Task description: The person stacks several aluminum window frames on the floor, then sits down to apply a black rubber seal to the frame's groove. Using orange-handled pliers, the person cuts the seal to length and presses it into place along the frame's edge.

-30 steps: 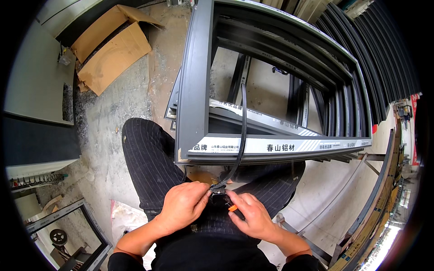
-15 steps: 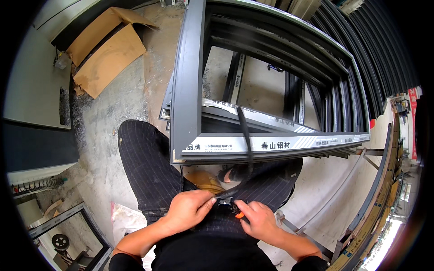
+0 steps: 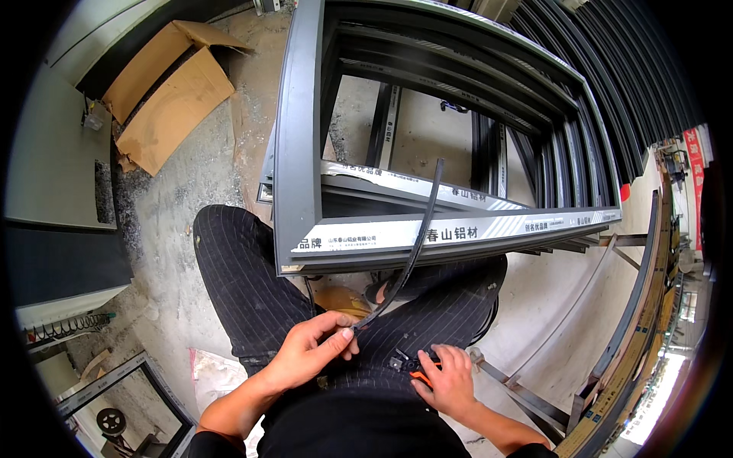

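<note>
My left hand is closed on one end of a thin black rubber strip, pinched between thumb and fingers above my lap. From there the strip curves up and away, its far end rising in front of the nearest dark grey window frame. My right hand rests by my right thigh, its fingers curled over the orange handles of a hand cutter. The cutter's dark metal head points left, apart from the strip. Part of its handles is hidden under my fingers.
Several grey frames with white printed film stand stacked before my knees. An opened cardboard box lies at the far left, and another frame at the near left. Long dark profiles lean at the far right; a metal rack stands near right.
The cutter in my right hand has drawn right, away from the strip. My left hand has shifted slightly left, and the strip's free end has swung up and right.
</note>
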Demonstrator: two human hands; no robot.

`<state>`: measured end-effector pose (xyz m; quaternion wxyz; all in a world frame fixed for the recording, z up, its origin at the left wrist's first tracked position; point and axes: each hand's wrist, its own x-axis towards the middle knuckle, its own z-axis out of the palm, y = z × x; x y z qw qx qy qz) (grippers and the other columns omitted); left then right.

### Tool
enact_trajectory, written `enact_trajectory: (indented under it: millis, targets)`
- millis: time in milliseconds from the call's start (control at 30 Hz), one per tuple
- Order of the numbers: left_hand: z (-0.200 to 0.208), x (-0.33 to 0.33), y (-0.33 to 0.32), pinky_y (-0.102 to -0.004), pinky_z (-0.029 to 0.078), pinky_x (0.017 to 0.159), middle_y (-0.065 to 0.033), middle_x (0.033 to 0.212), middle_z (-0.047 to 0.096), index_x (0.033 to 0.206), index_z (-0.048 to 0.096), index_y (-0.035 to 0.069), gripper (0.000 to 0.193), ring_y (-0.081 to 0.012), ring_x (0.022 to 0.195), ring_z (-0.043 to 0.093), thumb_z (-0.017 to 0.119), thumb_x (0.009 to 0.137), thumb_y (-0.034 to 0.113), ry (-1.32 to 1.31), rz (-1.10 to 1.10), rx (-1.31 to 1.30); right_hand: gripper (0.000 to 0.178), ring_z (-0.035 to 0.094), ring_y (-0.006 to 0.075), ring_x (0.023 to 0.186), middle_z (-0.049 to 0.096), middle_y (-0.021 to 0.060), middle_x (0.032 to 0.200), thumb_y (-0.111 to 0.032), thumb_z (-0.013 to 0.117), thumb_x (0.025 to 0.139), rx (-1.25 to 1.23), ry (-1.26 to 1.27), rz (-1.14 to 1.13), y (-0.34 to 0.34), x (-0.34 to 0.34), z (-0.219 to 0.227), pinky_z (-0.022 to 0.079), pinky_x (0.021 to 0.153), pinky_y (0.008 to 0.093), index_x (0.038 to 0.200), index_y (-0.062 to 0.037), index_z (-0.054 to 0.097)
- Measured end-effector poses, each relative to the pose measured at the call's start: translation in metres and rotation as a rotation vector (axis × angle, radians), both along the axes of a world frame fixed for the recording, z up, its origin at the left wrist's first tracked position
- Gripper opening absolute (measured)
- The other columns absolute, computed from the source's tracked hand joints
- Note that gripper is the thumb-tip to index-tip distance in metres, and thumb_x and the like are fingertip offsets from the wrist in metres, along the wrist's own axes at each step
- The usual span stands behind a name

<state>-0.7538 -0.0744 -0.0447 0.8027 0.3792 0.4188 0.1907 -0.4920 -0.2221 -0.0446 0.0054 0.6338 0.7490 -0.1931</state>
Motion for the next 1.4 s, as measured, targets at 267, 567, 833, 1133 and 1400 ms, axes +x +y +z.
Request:
enact_trajectory:
  millis: [267,567,833,1133,1400]
  targets:
    - [0.013,0.019,-0.003,-0.0275,0.050,0.088,-0.0075,0.100,0.066,0.121,0.059,-0.005,0.029,-0.0130,0.096,0.062,0.057,0.098,0.014,-0.321,0.048,-0.209,0.065,0.057,0.0379,0.112,0.057,0.0198,0.120,-0.023,0.081,0.074,0.032,0.875,-0.097,0.073,-0.062,0.002,0.047,0.094,0.0432,0.126,0.0022,0.051]
    - [0.055,-0.057,0.024,-0.0432,0.054,0.085,-0.0167,0.095,0.068,0.112,0.055,-0.003,0.031,-0.0291,0.088,0.068,0.063,0.094,0.020,-0.266,0.712,0.246,0.028,0.067,0.0208,0.074,0.065,0.0113,0.081,-0.011,0.070,0.088,0.126,1.169,-0.121,0.103,-0.111,0.001,0.051,0.064,0.0307,0.107,0.0008,0.054]
    - [0.002,-0.061,0.086,-0.0239,0.046,0.072,-0.0038,0.092,0.064,0.099,0.064,-0.002,0.018,-0.0093,0.079,0.056,0.063,0.092,0.014,0.309,0.478,0.442,0.022,0.065,0.0267,0.076,0.064,0.0137,0.085,-0.019,0.064,0.092,-0.258,1.071,-0.244,0.116,-0.129,-0.010,0.051,0.068,0.0329,0.102,0.0005,0.060]
    - [-0.039,-0.058,0.108,-0.0229,0.048,0.076,-0.0004,0.090,0.061,0.110,0.061,-0.001,0.021,-0.0081,0.081,0.058,0.066,0.091,0.007,0.526,0.329,0.719,0.027,0.064,0.0268,0.081,0.063,0.0149,0.090,-0.023,0.067,0.090,-0.219,0.980,-0.254,0.123,-0.137,-0.020,0.050,0.070,0.0342,0.101,0.0011,0.062]
    - [-0.033,-0.047,0.118,-0.0265,0.050,0.073,-0.0080,0.095,0.064,0.119,0.061,0.001,0.032,-0.0128,0.083,0.061,0.068,0.089,0.010,0.406,0.385,0.526,0.027,0.064,0.0265,0.081,0.065,0.0152,0.093,-0.023,0.067,0.090,-0.169,0.981,-0.250,0.132,-0.143,-0.026,0.050,0.070,0.0347,0.102,0.0009,0.063]
